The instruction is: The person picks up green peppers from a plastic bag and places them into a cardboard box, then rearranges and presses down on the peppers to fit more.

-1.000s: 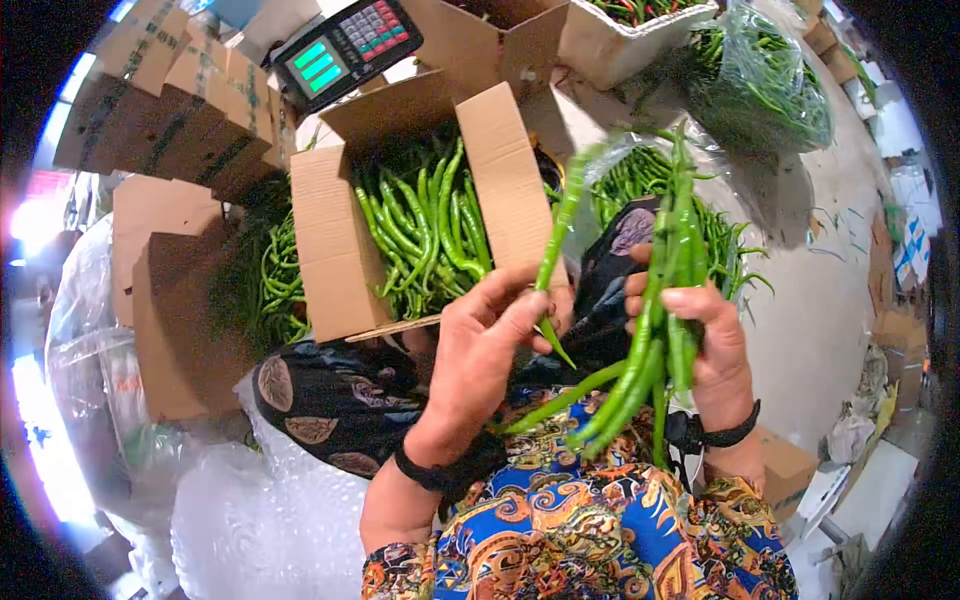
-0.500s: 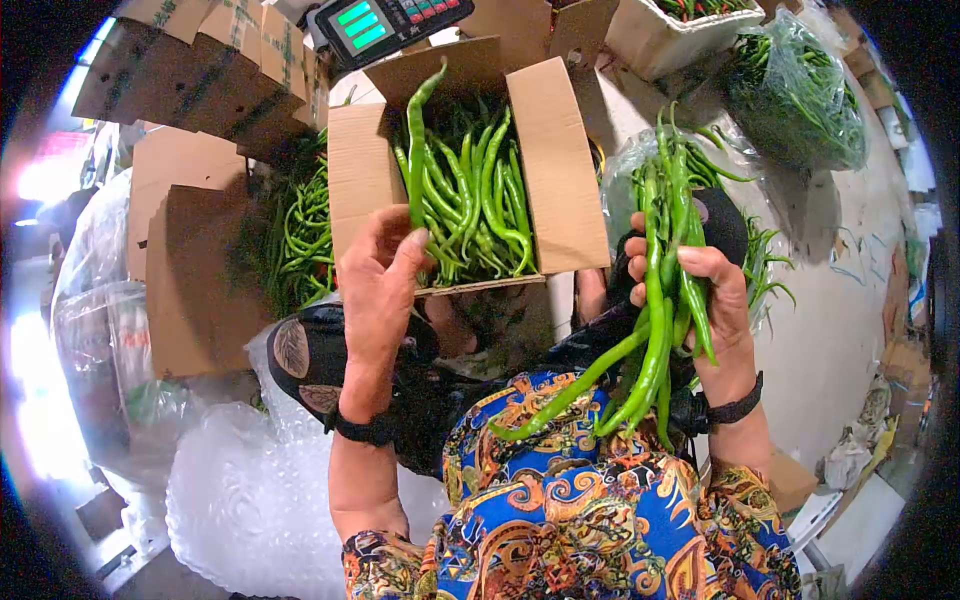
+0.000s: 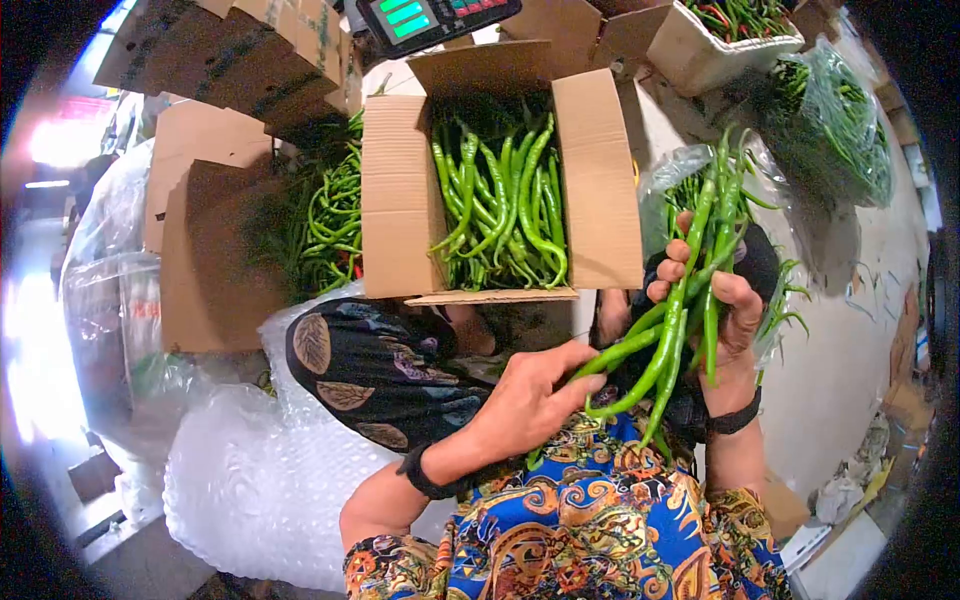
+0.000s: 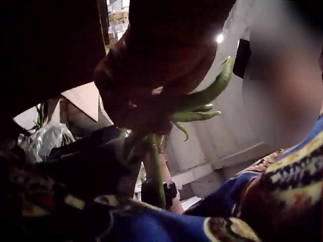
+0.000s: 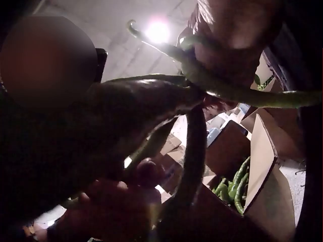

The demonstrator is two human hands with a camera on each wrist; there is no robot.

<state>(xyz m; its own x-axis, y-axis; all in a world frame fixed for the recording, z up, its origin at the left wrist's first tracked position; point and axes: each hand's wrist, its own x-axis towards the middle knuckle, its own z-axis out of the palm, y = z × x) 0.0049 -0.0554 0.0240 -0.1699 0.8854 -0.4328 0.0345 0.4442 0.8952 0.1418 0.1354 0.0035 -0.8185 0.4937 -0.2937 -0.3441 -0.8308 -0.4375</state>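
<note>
In the head view, the right hand [image 3: 735,310] grips a bunch of long green peppers [image 3: 675,325] by its middle, above the lap. The left hand [image 3: 535,400] pinches one pepper [image 3: 620,350] of that bunch near its lower end, thumb and fingers around it. Beyond the hands stands an open carton [image 3: 600,180] with green peppers [image 3: 510,200] lying lengthwise in it. Both wrist views are dark; the left wrist view shows pepper tips [image 4: 197,116] beside the left hand [image 4: 151,85], and the right wrist view shows a curved pepper [image 5: 242,96] close up.
A scale [image 3: 430,18] stands behind the carton. Loose peppers [image 3: 335,210] lie left of it, near brown cartons [image 3: 215,260]. At the right are a plastic bag of peppers [image 3: 840,125] and a white foam box [image 3: 690,50]. Bubble wrap [image 3: 270,490] lies at the lower left.
The left hand laid its single pepper in the carton, let go, and came back to pinch a pepper of the bunch. The right hand still holds the bunch.
</note>
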